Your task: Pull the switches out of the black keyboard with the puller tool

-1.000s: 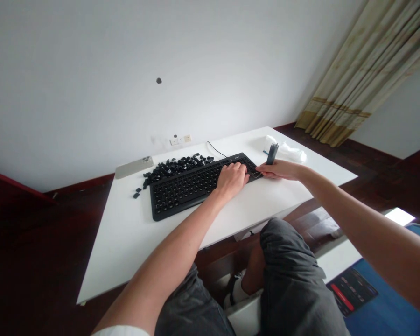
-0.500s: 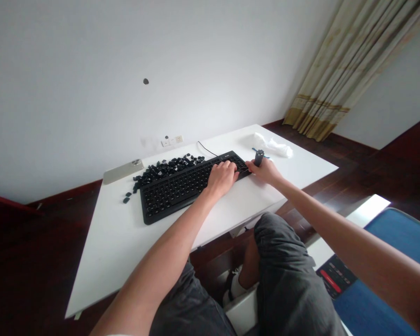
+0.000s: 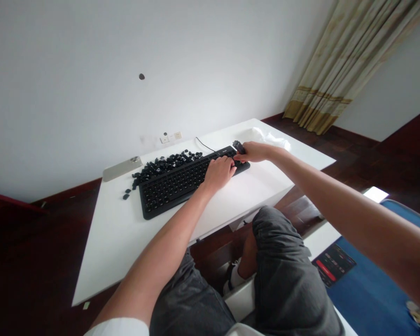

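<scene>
A black keyboard (image 3: 175, 186) lies at a slant on the white table, its keycaps off over most of the visible part. My left hand (image 3: 220, 171) is on its right half, fingers bent together over the top and the thumb near the front edge. Close beside it, my right hand (image 3: 248, 151) is closed around a short dark-handled tool (image 3: 238, 147), tilted over the keyboard's right end. The tool's working end is hidden by my fingers. Loose black keycaps (image 3: 164, 163) are heaped along the keyboard's back edge, a few lying apart to the left.
A phone (image 3: 122, 169) lies face down at the table's back left. Crumpled clear plastic (image 3: 271, 139) is behind my right forearm. The keyboard's cable (image 3: 205, 143) runs back towards wall sockets (image 3: 171, 137). Another phone (image 3: 334, 265) rests on the blue seat (image 3: 367, 289) at right.
My right hand has moved left and slightly up, towards the left hand. The tool in it has gone from upright to tilted left. My left hand stays on the keyboard.
</scene>
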{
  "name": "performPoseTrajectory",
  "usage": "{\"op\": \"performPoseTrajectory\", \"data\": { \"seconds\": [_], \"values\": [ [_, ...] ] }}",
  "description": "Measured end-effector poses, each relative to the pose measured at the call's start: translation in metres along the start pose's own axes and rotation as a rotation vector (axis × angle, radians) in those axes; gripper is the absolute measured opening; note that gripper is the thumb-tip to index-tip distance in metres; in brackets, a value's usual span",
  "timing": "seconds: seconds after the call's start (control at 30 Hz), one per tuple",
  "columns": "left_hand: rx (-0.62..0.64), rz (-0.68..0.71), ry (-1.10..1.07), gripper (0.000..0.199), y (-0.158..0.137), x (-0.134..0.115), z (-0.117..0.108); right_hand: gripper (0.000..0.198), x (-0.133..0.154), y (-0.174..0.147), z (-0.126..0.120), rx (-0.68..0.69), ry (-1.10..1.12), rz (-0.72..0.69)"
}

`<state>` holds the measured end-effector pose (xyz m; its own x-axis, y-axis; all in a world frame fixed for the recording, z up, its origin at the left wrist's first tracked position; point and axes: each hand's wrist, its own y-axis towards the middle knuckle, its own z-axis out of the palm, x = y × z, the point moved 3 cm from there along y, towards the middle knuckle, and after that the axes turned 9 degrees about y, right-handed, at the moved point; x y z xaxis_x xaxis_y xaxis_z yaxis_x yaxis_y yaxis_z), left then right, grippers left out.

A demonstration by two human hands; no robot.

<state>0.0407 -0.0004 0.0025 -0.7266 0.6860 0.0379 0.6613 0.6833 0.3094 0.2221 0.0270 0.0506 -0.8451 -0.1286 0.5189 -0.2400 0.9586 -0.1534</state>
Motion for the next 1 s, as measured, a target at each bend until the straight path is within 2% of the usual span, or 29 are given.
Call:
{"op": "performPoseTrajectory", "data": {
  "seconds": [0.17,0.37,0.47,0.6,0.7,0.8,1.0],
  "values": [
    [-0.001,-0.017,0.002,0.024,-0.001,0.0,0.0,0.038,-0.002,-0.003,0.0,-0.015,-0.003,0.09],
    [-0.018,-0.017,-0.029,0.023,-0.002,0.0,-0.001,0.038,0.004,-0.007,0.009,-0.12,0.023,0.075],
    [-0.021,-0.024,-0.061,0.021,-0.002,0.001,-0.003,0.042,0.003,-0.01,0.022,-0.294,0.022,0.105],
    [-0.01,-0.02,-0.073,0.021,-0.003,0.001,-0.003,0.05,-0.009,-0.021,0.046,-0.572,0.197,0.164],
    [-0.014,-0.029,-0.077,0.021,-0.002,0.002,-0.001,0.054,-0.013,-0.027,0.059,-0.701,0.293,0.174],
    [-0.008,-0.036,-0.083,0.021,-0.001,0.002,0.0,0.055,-0.011,-0.023,0.062,-0.72,0.295,0.138],
    [0.024,-0.043,-0.098,0.021,0.001,0.002,-0.002,0.061,-0.013,-0.005,0.059,-0.615,0.267,0.048]
  ]
}}
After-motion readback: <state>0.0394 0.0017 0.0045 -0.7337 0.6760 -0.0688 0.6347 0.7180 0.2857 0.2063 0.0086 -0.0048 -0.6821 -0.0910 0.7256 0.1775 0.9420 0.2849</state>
